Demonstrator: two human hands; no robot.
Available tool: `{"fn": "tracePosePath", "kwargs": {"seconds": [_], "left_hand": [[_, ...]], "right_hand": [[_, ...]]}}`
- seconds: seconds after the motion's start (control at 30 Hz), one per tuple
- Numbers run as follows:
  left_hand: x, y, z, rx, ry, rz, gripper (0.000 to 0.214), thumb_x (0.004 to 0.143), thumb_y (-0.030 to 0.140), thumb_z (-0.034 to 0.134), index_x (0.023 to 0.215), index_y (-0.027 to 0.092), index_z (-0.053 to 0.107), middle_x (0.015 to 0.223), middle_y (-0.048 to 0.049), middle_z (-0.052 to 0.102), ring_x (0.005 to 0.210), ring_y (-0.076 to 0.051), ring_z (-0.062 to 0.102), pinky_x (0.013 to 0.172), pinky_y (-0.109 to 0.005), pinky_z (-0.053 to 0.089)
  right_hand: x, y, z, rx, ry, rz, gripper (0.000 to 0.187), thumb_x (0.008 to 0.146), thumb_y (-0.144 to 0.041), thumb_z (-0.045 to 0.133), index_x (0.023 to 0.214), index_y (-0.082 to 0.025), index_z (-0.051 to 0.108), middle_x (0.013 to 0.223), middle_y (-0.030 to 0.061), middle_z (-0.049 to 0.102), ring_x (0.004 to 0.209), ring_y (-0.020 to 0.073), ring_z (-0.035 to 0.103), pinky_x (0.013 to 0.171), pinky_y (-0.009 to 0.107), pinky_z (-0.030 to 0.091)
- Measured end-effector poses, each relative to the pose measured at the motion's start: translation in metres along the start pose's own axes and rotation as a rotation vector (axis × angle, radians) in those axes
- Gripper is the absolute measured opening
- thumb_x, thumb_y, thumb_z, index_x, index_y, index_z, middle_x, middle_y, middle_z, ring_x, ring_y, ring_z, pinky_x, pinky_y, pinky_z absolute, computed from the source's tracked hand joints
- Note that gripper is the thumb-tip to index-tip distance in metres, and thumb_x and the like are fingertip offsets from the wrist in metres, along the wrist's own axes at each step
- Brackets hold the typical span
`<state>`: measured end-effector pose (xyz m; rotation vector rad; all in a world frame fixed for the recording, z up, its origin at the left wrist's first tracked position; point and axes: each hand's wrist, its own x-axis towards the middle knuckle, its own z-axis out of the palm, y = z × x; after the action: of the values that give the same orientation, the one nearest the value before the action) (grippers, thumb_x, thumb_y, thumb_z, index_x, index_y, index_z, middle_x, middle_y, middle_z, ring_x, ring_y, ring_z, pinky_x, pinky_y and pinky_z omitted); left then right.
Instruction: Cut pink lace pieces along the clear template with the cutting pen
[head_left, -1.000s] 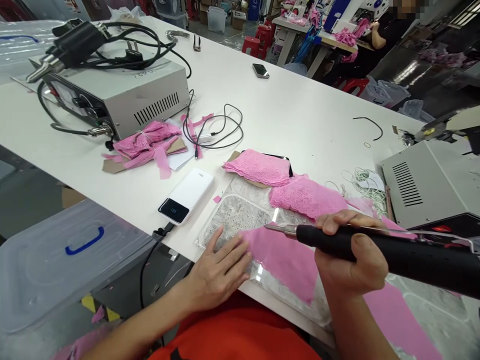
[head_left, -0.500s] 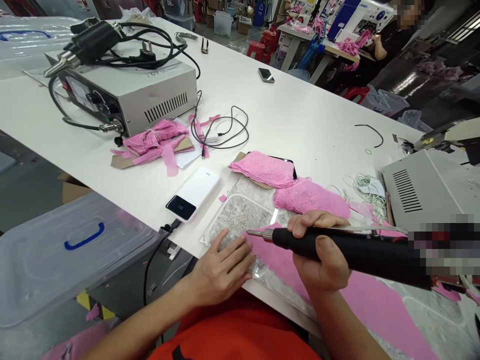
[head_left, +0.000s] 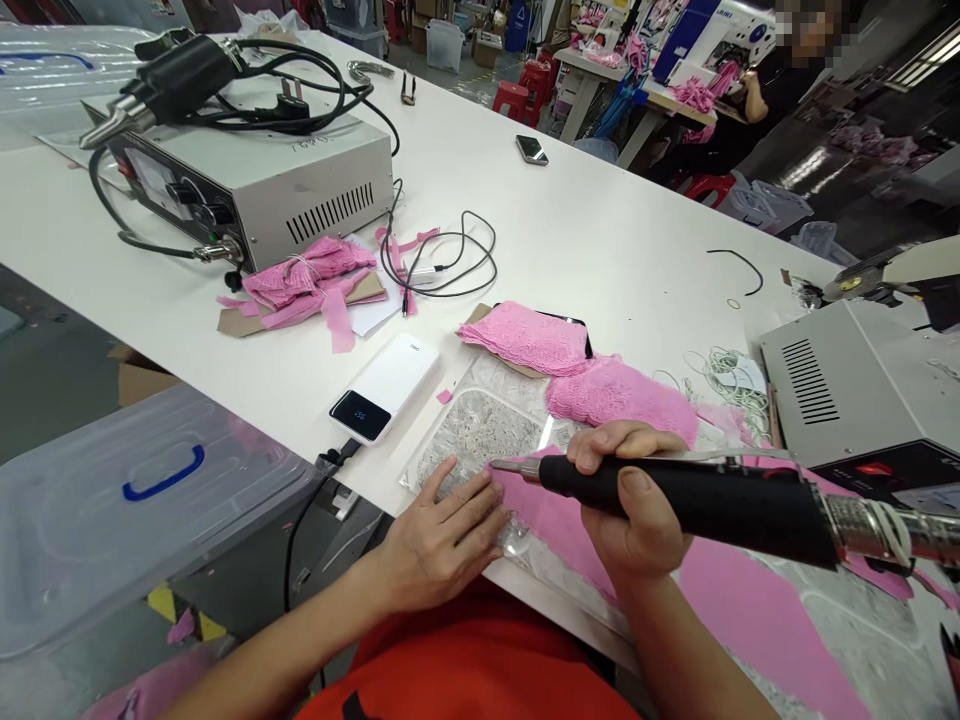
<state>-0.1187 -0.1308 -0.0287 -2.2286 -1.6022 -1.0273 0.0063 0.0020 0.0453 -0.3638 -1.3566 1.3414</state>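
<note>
My right hand (head_left: 637, 510) is closed around a thick black handheld tool (head_left: 720, 505) with a tapered metal tip and a metal rear end. Its tip points left and meets the narrow end of a long pink fabric piece (head_left: 757, 600). My left hand (head_left: 446, 535) lies flat with the fingers stretched out, fingertips at that fabric end, just under the tip. Beneath the fabric is a clear plastic sheet or plate (head_left: 480, 430) over a speckled grey surface. Folded pink lace bundles (head_left: 622, 395) lie just beyond my right hand.
A grey control box (head_left: 315, 190) carries a second black tool (head_left: 176, 80). A white power bank (head_left: 401, 370), looped cable (head_left: 480, 285) and phone (head_left: 532, 150) lie on the white table. Another grey box (head_left: 847, 370) stands right. A lidded plastic bin (head_left: 150, 520) is lower left. A person sits at a sewing machine behind.
The black tool and my right hand have shifted slightly left, with the tip still at the fabric end. My left hand stays in place. The view has turned a little.
</note>
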Motion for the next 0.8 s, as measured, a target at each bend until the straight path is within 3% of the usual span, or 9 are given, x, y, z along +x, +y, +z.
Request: {"fn": "tracePosePath", "kwargs": {"seconds": [0.13, 0.43, 0.6, 0.8], "left_hand": [[0.0, -0.001, -0.001, -0.002, -0.014, 0.007, 0.026, 0.093, 0.022, 0.056, 0.115, 0.01, 0.063, 0.117, -0.0125, 0.069, 0.122, -0.026, 0.058, 0.119, -0.054, 0.021], [0.003, 0.001, -0.001, 0.042, -0.044, -0.047, 0.03, 0.097, 0.026, 0.05, 0.122, 0.013, 0.06, 0.128, -0.0099, 0.064, 0.13, -0.026, 0.051, 0.119, -0.053, 0.019], [0.003, 0.001, 0.002, 0.119, -0.137, -0.078, 0.037, 0.098, 0.032, 0.048, 0.13, 0.016, 0.056, 0.136, -0.0087, 0.058, 0.132, -0.027, 0.048, 0.12, -0.055, 0.011], [0.003, 0.002, 0.002, 0.112, -0.146, -0.089, 0.037, 0.098, 0.033, 0.048, 0.13, 0.016, 0.057, 0.137, -0.0091, 0.058, 0.134, -0.027, 0.046, 0.12, -0.056, 0.01]], "right_hand": [[0.004, -0.001, -0.001, -0.001, 0.01, 0.003, 0.007, 0.076, -0.021, 0.061, 0.082, -0.021, 0.059, 0.077, -0.0028, 0.058, 0.058, 0.0093, 0.056, 0.058, 0.029, 0.05], [0.015, -0.009, -0.03, -0.065, 0.257, -0.018, 0.007, 0.067, -0.021, 0.057, 0.073, -0.019, 0.058, 0.069, -0.0031, 0.056, 0.053, 0.0096, 0.052, 0.055, 0.03, 0.045], [0.009, -0.007, -0.03, -0.076, 0.238, -0.007, 0.008, 0.067, -0.021, 0.057, 0.074, -0.02, 0.059, 0.07, -0.0027, 0.057, 0.053, 0.01, 0.052, 0.055, 0.03, 0.045], [0.008, -0.005, -0.028, -0.072, 0.204, -0.007, 0.008, 0.068, -0.023, 0.058, 0.076, -0.02, 0.059, 0.071, -0.0026, 0.056, 0.053, 0.0101, 0.052, 0.056, 0.031, 0.046]]}}
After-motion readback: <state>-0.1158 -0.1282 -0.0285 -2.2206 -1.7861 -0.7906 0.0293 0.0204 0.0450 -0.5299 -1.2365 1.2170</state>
